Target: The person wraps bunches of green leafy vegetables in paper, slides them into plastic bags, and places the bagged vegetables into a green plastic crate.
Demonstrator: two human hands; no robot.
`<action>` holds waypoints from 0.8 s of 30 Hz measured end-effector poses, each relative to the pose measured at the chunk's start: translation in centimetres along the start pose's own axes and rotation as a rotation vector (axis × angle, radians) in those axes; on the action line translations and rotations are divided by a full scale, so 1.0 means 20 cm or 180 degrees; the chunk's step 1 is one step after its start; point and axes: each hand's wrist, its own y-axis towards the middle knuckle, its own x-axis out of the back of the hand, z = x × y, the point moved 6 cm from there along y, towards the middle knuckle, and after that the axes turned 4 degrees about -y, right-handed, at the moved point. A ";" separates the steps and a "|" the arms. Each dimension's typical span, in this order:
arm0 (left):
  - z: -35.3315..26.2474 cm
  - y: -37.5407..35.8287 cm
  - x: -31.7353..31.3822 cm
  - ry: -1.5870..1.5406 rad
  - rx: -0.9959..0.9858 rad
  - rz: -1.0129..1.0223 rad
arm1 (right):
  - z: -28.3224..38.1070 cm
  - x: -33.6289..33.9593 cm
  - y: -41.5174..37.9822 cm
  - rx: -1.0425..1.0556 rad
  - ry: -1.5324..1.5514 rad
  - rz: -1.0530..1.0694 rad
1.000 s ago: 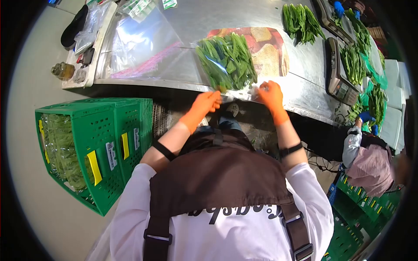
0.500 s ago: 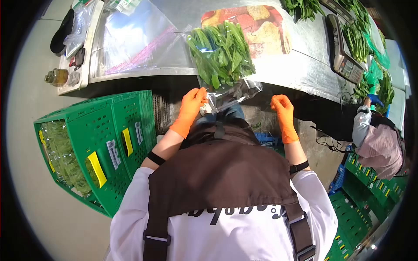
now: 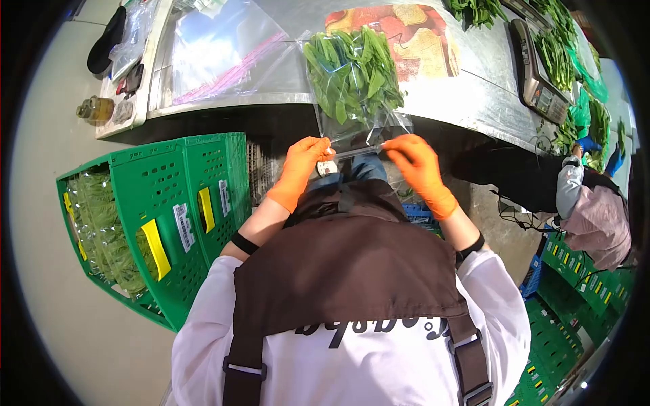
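A clear plastic bag of green leaves (image 3: 355, 76) lies on the metal table, its open end hanging over the front edge. My left hand (image 3: 302, 169), in an orange glove, pinches the left corner of the bag's end. On the other side, my right hand (image 3: 421, 172), gloved in orange too, has thumb and finger closed on the right corner. The bag's edge is stretched between both hands. Behind the bag lies a patterned mat (image 3: 423, 44).
Flat empty bags (image 3: 220, 57) lie on the table (image 3: 467, 101). Green crates (image 3: 159, 183) with bagged leaves stand at left. A scale (image 3: 542, 95) and more leaves are at right, beside a co-worker (image 3: 596, 220). Further crates (image 3: 548, 338) are at lower right.
My right hand has moved left and taken hold of the bag's right corner. The bag's end is now pulled straight. The co-worker's gloved hands have shifted.
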 end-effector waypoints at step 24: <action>-0.27 -0.11 0.11 0.2854 -0.2662 -0.0945 | -0.75 0.31 -0.60 -0.0834 -0.2664 0.0807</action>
